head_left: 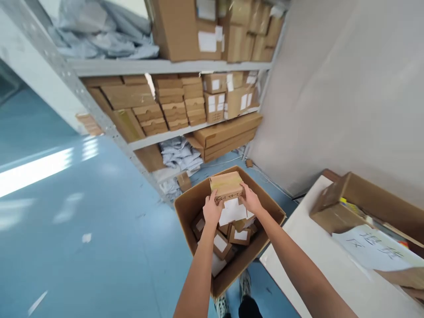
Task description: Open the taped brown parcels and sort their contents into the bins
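Both my hands hold a small cardboard box (pixel 227 186) with handwriting and a white label, above a large open carton (pixel 185 207) on the blue floor. My left hand (pixel 212 210) grips the box's left side, fingers curled round its edge. My right hand (pixel 251 199) grips its right side. Inside the carton lie several small brown boxes with white labels (pixel 239 235), piled loosely.
A metal shelf rack (pixel 165 67) ahead carries stacked cardboard boxes and grey plastic mailer bags (pixel 180 154). On the right stands a white table (pixel 318 260) with an open carton (pixel 357 203) and a handwritten paper sheet (pixel 374 249). A white wall panel rises behind. My shoes (pixel 245 282) show below.
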The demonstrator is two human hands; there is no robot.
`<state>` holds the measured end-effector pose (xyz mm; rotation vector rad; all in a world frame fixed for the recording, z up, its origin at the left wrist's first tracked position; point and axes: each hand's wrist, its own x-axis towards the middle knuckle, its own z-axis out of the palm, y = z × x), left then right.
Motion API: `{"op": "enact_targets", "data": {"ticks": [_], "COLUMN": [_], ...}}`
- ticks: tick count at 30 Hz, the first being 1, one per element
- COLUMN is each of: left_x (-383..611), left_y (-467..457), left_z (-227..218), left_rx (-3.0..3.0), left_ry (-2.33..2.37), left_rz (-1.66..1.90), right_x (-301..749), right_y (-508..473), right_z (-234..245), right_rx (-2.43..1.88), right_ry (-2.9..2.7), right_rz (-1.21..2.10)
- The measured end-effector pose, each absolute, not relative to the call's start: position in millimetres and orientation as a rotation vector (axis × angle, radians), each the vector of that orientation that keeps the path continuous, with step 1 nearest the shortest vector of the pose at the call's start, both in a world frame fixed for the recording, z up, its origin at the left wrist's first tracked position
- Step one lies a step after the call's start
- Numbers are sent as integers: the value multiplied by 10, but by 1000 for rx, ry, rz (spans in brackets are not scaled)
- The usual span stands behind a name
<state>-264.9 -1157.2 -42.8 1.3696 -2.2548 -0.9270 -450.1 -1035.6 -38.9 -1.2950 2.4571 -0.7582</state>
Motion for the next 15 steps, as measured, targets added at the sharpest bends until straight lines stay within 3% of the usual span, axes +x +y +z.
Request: {"op": "enact_targets", "data": {"ticks": [8,15], "left_x": [-3431,-4184], "left_y": [-10615,-8930], "left_z": [579,651], "left_rx": [862,420], "left_ry": [-2367,-2518], "left_rz": [-991,-1190], "right_x": [-4754,-4767], "right_y": [-8756,-6656], "right_z": [695,884], "right_rx": [-1067,-621], "right_ry": [2804,3041], "right_rz": [-790,-703]}}
